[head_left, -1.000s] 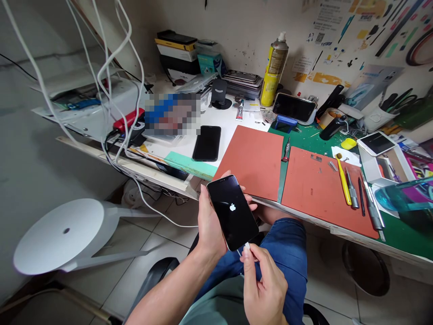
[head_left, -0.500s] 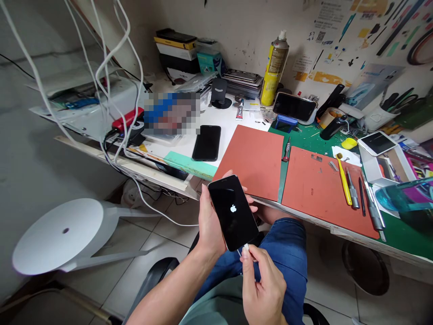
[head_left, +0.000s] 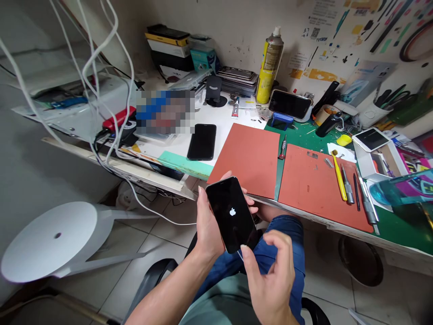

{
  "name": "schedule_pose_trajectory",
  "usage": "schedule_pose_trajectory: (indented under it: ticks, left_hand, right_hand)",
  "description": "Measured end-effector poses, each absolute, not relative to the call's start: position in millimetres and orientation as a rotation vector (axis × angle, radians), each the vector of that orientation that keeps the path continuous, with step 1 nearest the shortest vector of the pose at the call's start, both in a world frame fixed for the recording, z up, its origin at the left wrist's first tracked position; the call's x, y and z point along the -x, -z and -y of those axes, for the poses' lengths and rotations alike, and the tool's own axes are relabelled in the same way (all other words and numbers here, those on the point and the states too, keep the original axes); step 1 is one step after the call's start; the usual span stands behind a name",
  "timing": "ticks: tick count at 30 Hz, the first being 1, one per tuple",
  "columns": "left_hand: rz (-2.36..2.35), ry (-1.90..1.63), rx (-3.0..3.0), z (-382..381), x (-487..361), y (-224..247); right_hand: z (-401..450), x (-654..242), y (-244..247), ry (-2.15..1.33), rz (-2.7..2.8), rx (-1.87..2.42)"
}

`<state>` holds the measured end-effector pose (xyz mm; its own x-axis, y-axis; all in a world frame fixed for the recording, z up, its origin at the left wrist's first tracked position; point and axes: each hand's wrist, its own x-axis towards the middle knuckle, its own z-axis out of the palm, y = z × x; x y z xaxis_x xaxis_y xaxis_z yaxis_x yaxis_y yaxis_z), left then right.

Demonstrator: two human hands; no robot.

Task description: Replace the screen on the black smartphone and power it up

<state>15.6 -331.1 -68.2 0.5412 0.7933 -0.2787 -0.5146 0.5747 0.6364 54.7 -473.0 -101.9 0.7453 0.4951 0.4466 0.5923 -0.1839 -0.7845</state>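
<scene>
A black smartphone [head_left: 232, 221] with a white apple logo lit on its dark screen lies tilted above my lap. My left hand [head_left: 210, 221] wraps round it from the left and beneath, with fingertips showing past its right edge. From the phone's bottom edge runs a white charging cable [head_left: 240, 255]; its plug is mostly hidden by my right thumb. My right hand [head_left: 270, 271] is just below the phone's lower end, thumb and index finger spread apart with nothing between them. The thumb tip is at the bottom edge; whether it touches, I cannot tell.
Another dark phone [head_left: 202, 141] lies on the bench, left of two red-brown mats [head_left: 250, 158]. Screwdrivers and a yellow brush [head_left: 339, 176] rest on the right mat [head_left: 297, 180]. White cables [head_left: 117, 90] hang at left, above a white stool [head_left: 50, 239]. A yellow spray can [head_left: 269, 67] stands behind.
My right thumb and index finger have let go of the cable's plug and spread apart. My left hand still holds the phone in about the same place. The view has shifted slightly.
</scene>
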Motion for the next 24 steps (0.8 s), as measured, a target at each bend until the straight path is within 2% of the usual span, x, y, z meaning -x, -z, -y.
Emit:
schedule_pose_trajectory:
  ticks: [5, 11, 16, 24]
  left_hand:
    - [-0.582, -0.779, -0.524, 342, -16, 71]
    - [-0.625, -0.797, -0.528, 346, -14, 72]
    - [-0.668, -0.796, -0.552, 344, -16, 70]
    - [-0.684, -0.776, -0.503, 345, -20, 68]
  right_hand:
    - [440, -73, 91, -0.130, 0.625, 1.910]
    - [439, -87, 88, -0.227, 0.555, 1.817]
    - [457, -91, 90, -0.139, 0.484, 1.817]
    - [458, -89, 93, -0.039, 0.712, 1.887]
